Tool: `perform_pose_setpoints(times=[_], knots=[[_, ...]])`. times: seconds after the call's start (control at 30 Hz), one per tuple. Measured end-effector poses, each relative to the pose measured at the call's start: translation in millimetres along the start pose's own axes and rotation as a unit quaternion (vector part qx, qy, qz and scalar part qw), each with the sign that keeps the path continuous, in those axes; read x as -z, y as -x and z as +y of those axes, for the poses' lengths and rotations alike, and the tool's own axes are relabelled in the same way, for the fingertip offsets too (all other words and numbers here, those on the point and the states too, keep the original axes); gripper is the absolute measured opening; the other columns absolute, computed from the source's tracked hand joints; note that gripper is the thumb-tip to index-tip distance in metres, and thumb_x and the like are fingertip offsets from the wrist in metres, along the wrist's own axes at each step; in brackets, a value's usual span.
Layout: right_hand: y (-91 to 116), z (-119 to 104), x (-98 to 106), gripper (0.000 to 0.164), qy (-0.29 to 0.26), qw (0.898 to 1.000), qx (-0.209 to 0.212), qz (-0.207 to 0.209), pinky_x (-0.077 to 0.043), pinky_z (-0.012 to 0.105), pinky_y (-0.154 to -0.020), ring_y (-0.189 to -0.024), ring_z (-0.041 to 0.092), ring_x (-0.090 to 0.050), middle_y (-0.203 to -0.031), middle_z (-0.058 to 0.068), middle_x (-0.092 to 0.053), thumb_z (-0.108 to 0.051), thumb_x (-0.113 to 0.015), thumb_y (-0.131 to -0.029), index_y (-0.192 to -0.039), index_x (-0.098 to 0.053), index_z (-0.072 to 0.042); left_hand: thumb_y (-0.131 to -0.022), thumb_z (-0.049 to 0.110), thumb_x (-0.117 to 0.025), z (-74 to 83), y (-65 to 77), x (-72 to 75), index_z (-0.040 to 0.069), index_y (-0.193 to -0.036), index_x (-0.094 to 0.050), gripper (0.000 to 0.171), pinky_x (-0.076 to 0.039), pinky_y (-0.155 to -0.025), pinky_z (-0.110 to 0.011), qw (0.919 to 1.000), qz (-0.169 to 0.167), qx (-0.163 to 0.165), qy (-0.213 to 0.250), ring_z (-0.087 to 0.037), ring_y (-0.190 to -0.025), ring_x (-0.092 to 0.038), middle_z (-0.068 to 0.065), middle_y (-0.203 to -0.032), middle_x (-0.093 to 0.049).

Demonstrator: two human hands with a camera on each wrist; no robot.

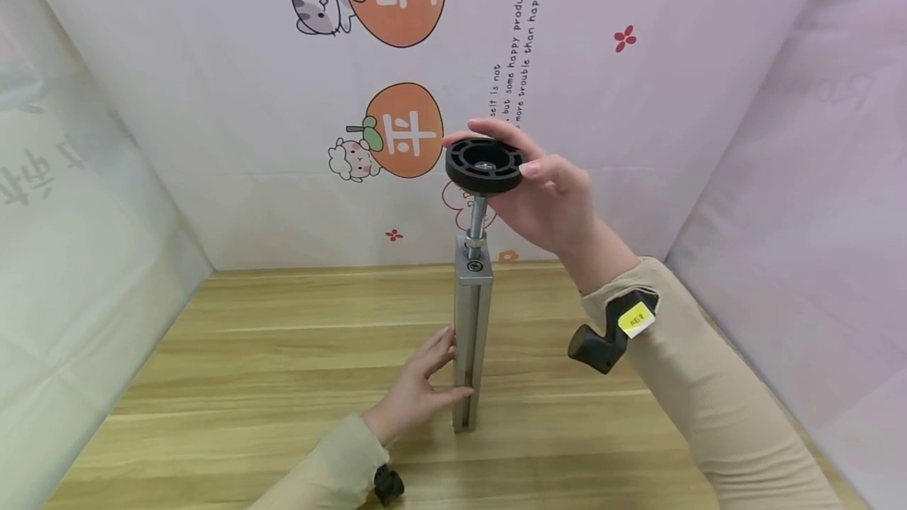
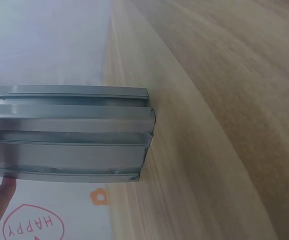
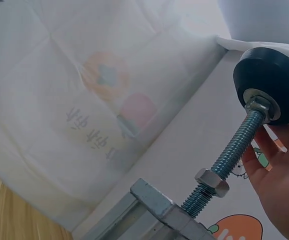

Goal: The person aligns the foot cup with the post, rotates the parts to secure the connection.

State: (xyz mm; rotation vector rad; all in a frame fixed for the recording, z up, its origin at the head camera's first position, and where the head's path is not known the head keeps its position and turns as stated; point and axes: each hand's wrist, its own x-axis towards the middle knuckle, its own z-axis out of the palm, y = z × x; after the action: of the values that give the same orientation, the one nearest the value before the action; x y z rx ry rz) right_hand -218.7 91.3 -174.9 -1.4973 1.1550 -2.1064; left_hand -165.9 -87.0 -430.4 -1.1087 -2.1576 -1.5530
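A grey aluminium profile stands upright in the head view, its slotted lower end close above or on the table; I cannot tell which. My left hand grips its lower part between thumb and fingers. From the top plate of the profile rises a threaded rod with a hex nut near the plate. At the rod's upper end is a round black levelling foot, tilted slightly. My right hand holds this foot by its rim, thumb at the right, fingers behind it.
The wooden table lies below both hands. A white printed cloth hangs behind it, and pale cloth walls stand at both sides. A black strap mount sits on the right wrist.
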Motion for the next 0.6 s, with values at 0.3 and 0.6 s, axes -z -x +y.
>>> perform_pose_setpoints(times=[0.3,0.6], knots=[[3.2,-6.9,7.9,0.035,0.148,0.988,0.041,-0.004,-0.045,0.035,-0.100,-0.117,0.025,-0.052,-0.130,0.009,-0.055,-0.024,-0.062,-0.089,-0.123,-0.060,-0.015,-0.074,-0.009,-0.074,-1.0,-1.5,-0.5,0.025,-0.151,-0.017,0.102,-0.048,-0.098,-0.036,0.9996,0.004,-0.026,-0.001,-0.020,-0.122,-0.048,-0.028,-0.142,-0.033],[6.6,-13.2,-1.7,0.032,0.218,0.971,0.024,0.096,-0.052,0.026,-0.089,-0.105,0.021,-0.058,-0.116,0.006,-0.057,-0.012,-0.071,-0.082,-0.113,-0.063,-0.019,-0.075,-0.008,-0.074,-0.6,-0.9,-0.3,0.025,-0.151,-0.016,0.101,-0.046,-0.100,-0.037,0.9998,0.003,-0.022,0.001,-0.019,-0.122,-0.048,-0.027,-0.143,-0.032]])
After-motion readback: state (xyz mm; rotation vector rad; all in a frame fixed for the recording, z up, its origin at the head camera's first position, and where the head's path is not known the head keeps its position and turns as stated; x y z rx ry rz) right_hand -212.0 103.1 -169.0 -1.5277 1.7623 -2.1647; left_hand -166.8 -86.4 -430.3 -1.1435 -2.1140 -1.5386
